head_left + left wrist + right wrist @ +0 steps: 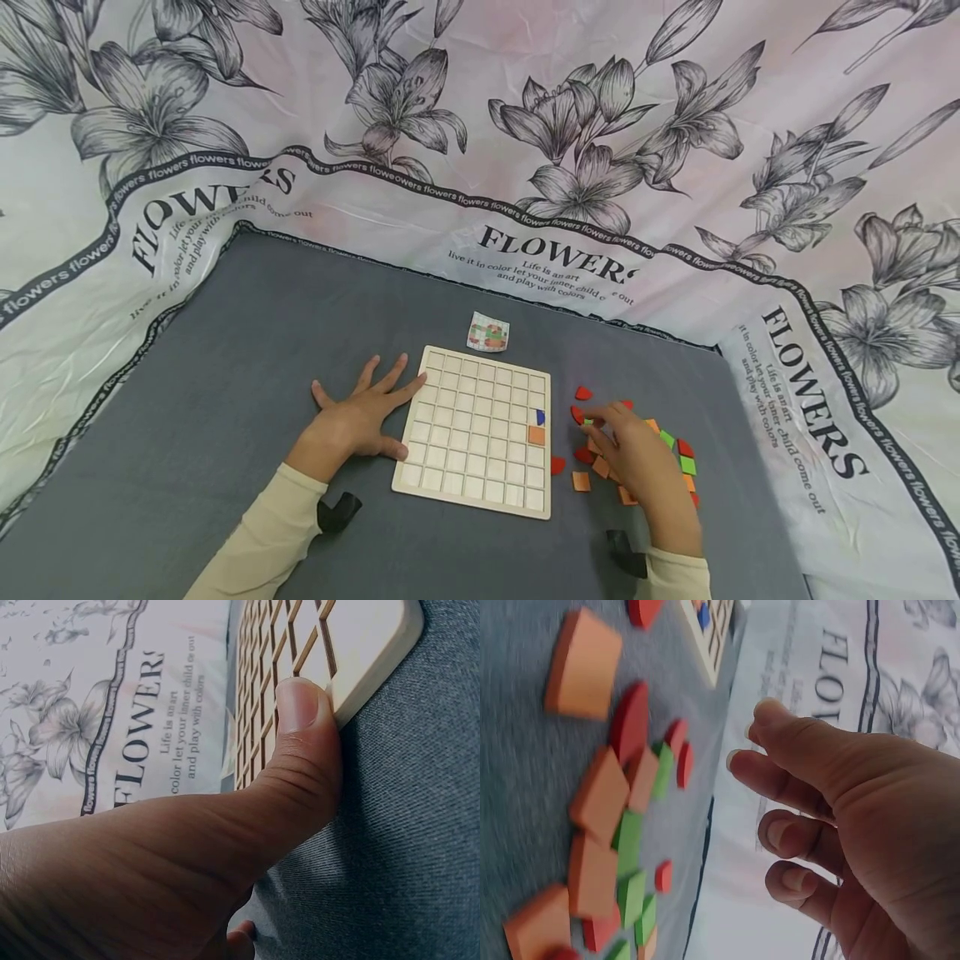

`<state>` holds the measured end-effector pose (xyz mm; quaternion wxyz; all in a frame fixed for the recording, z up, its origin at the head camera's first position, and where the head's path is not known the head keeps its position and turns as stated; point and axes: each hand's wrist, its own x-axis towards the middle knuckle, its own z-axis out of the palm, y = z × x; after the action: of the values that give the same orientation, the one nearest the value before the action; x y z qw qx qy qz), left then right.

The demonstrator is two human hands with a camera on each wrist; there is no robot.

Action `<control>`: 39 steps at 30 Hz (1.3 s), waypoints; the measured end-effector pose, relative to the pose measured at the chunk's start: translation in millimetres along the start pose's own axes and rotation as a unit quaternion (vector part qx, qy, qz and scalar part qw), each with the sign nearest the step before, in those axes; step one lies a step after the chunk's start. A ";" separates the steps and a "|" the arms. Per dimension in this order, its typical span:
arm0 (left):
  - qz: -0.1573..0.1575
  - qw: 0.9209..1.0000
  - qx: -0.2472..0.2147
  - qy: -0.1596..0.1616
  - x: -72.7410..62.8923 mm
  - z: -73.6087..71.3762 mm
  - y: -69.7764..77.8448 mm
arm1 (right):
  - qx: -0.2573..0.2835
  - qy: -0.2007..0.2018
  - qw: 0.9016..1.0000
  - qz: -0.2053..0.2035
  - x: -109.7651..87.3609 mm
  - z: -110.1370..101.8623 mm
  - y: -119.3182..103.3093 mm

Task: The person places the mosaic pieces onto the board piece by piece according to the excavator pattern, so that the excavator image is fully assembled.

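A pale wooden grid board (471,502) lies on the grey cloth. On its left edge rests my left hand (356,423), fingers spread; its thumb (304,742) presses the rim in the left wrist view. Two pieces sit in cells by the board's right edge: a blue one (541,417) and an orange square (536,435). My right hand (636,443) hovers over the loose pieces to the right, fingers loosely bent. Nothing shows between its thumb and fingertips in the right wrist view. Among those pieces are orange squares (592,874), green pieces (630,896) and red rounded ones (630,724).
A small printed pattern card (489,332) lies beyond the board's far edge. One orange square (581,482) and a red piece (558,465) lie between board and pile. Flower-printed cloth (555,158) rises behind the grey surface (225,375).
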<state>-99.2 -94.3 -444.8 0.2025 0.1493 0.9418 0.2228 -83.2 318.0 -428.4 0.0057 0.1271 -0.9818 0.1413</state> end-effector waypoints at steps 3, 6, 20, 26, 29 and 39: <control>0.001 1.000 0.001 0.000 -1.6 0.7 -0.3 | -0.005 0.004 1.000 0.005 -4.9 -4.0 9.4; 0.004 1.000 0.001 0.001 -2.2 0.9 -0.7 | -0.005 0.004 1.000 0.020 -9.6 -7.4 17.7; 0.002 1.000 0.005 0.002 0.0 -0.9 -0.2 | 0.000 -0.037 0.996 0.083 -25.7 -9.3 56.0; 0.000 1.000 0.007 0.003 -1.0 -0.7 0.0 | -0.008 -0.042 0.995 0.093 -27.6 -8.2 60.1; 0.000 1.000 0.006 0.001 -1.4 -0.9 -0.4 | -0.006 -0.044 0.994 0.095 -27.5 -6.3 59.5; 0.004 1.000 0.001 0.004 -2.4 -0.2 -1.4 | -0.003 -0.056 0.991 0.118 -21.4 0.1 55.7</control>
<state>-97.4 -96.5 -444.5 0.1975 0.1524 0.9422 0.2237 -76.5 374.9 -444.9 -0.0654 0.0184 -0.9891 0.1310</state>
